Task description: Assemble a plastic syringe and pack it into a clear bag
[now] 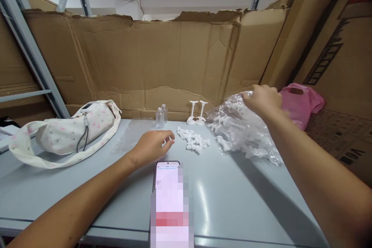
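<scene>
Right hand (261, 100), mid-right of frame, fingers curled onto the top of the clear bag (241, 130) of white plastic parts, gripping the film it seems; left hand (152, 144), centre, rests palm-down on the table (43, 190), fingers loose, holding nothing, just beside the loose pile of white pieces (194, 140). Risks, imo: a tug on the bag could spill parts over the table edge; it may also knock the two upright stands (197, 113) or small bottles (161, 116) behind; the phone (167, 174) sits near the left wrist.

Right hand (261, 100) apparently grips the clear bag (241, 131); left hand (152, 145) rests on table (58, 190).
</scene>
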A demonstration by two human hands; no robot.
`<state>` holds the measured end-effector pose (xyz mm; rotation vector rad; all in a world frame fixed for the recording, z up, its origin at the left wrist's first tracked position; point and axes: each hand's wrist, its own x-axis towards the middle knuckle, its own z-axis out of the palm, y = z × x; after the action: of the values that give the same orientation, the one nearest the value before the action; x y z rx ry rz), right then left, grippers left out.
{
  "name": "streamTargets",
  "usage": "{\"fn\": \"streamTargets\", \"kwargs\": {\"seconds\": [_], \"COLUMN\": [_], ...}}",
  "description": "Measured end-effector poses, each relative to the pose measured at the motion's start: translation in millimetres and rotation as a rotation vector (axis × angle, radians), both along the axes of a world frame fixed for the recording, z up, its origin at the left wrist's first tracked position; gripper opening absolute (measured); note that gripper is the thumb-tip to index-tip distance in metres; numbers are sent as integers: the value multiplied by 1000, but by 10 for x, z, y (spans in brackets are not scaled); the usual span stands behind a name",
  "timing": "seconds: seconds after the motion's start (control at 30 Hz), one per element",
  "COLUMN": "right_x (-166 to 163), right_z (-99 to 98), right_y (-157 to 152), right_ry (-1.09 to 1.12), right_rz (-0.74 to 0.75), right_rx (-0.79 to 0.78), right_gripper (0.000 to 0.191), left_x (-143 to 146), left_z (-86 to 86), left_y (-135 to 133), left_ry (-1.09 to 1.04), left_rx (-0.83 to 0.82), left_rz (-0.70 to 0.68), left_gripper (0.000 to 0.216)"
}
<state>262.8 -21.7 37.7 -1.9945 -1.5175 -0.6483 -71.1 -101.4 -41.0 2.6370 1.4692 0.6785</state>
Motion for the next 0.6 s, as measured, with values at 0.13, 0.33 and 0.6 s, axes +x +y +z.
{"fn": "streamTargets", "kwargs": {"seconds": [0.13,0.33,0.6], "right_x": [-370,-746,-822], "right_z": [-60,-602,-1177], "right_y": [-215,-605,-751], "right_ry": [-110,-241,-149], "right_rz": [151,552,744], "right_rx": [-34,16,-163], "right_gripper": [36,36,27], "left_x": [0,-1,-54], "left_z": [-11,-10,40], "left_y": [11,15,289], "left_ry": [17,25,189], "left_rx": [23,52,236], "left_rz": [6,34,246], "left_gripper": [24,22,35]}}
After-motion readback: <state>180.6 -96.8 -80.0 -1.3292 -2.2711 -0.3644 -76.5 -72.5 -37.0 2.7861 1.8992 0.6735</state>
